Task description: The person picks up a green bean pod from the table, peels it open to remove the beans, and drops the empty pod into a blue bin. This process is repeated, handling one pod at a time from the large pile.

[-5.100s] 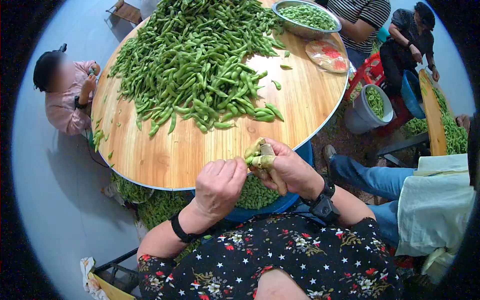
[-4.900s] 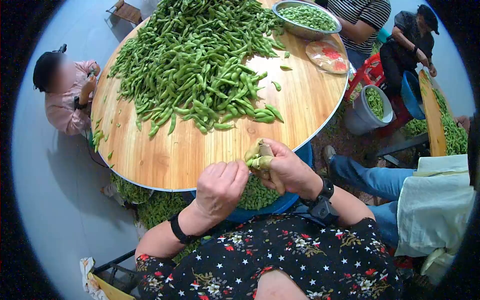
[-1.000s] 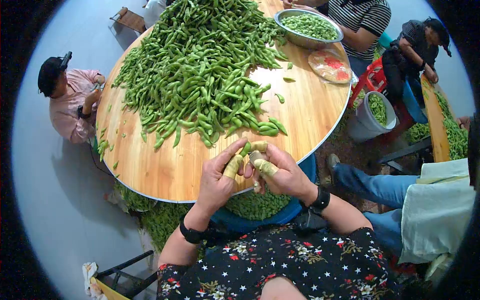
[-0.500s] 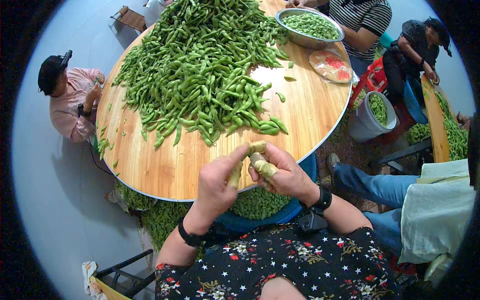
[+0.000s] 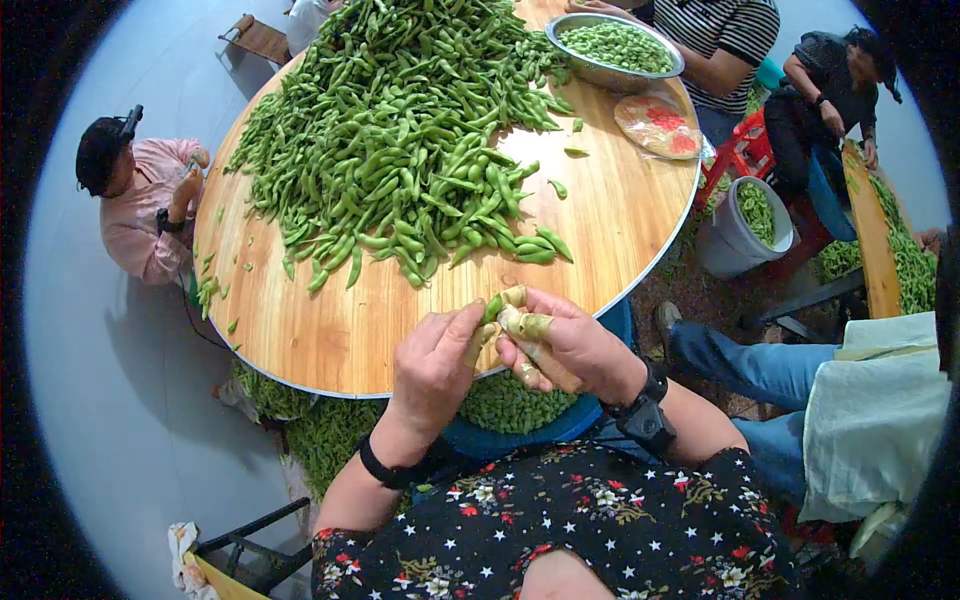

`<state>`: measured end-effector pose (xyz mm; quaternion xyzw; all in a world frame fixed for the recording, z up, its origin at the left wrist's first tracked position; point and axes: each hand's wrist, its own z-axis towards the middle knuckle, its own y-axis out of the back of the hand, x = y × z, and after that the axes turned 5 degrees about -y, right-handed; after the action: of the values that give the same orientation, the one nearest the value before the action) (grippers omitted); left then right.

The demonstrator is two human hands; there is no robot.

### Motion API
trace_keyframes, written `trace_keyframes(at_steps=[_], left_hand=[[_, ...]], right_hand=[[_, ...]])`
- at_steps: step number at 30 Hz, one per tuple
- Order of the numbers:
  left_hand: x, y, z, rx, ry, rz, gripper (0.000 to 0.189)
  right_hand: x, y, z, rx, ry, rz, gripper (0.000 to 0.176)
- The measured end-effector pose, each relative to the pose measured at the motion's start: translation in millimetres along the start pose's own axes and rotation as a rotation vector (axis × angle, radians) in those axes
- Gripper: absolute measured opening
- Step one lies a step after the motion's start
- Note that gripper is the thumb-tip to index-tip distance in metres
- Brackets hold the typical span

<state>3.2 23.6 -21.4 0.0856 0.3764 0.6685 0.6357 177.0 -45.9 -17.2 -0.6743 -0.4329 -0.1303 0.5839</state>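
Observation:
My left hand (image 5: 437, 357) and my right hand (image 5: 560, 340) meet in front of me, just over the near edge of the round wooden table (image 5: 330, 345). Between their fingertips is a green pod (image 5: 492, 309), pinched from both sides. The fingers of my right hand have pale wrappings, and the left thumb looks wrapped too. Beyond my hands lies a large heap of green pods (image 5: 400, 150). Below them, partly under the table edge, a blue tub (image 5: 560, 425) holds shelled green beans (image 5: 515, 405).
A metal bowl of beans (image 5: 615, 75) and a red-patterned packet (image 5: 657, 127) are at the table's right. People sit at left, back right and far right. A white bucket (image 5: 735, 240) stands right of the table; pods cover the floor below.
A green pod now shows between my fingertips, where none was visible before. My left hand has turned slightly. The co-worker at far right has shifted their arms.

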Motion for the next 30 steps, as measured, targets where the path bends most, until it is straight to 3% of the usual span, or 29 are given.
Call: trace_keyframes(at_steps=[3,5,8,9,12,14,21,24,28,30], left_hand=[[-2.8,1.6,-3.4,0.099,0.089,0.070,0.025],[-2.8,-2.6,-8.0,0.050,0.965,-0.780,0.017],[-1.2,-5.2,-9.6,0.015,0.957,-0.840,0.015],[-2.1,-7.9,-10.3,0.011,0.723,-0.593,0.014],[-12.4,-3.0,-4.7,0.031,0.567,-0.383,0.014],[-15.2,-4.6,-5.2,0.038,0.513,-0.334,0.015],[-5.4,-10.1,-12.3,0.037,0.127,-0.014,0.022],[-6.4,-10.1,-12.9,0.071,0.076,0.045,0.025],[-14.3,-9.5,-6.8,0.036,0.125,-0.011,0.019],[-20.5,-6.4,-3.3,0.094,0.732,-0.512,0.016]], right_hand=[[-0.7,-10.4,-2.1,-0.089,0.053,-0.183,0.016],[-5.3,-10.8,-1.1,-0.195,0.161,-0.507,0.015],[-8.9,-3.6,-0.1,-0.215,0.204,-0.626,0.017],[-7.0,-2.8,-0.9,-0.216,0.202,-0.627,0.017],[-2.8,-1.8,-1.6,-0.256,0.125,-0.378,0.020],[-4.9,-2.9,2.3,-0.269,0.227,-0.239,0.023],[-5.3,-3.5,7.8,-0.269,0.255,-0.241,0.026],[-7.5,-0.9,13.0,-0.305,0.269,-0.267,0.024],[-8.3,2.6,14.3,-0.269,0.236,-0.238,0.021],[-9.6,2.4,14.5,-0.267,0.228,-0.236,0.020]])
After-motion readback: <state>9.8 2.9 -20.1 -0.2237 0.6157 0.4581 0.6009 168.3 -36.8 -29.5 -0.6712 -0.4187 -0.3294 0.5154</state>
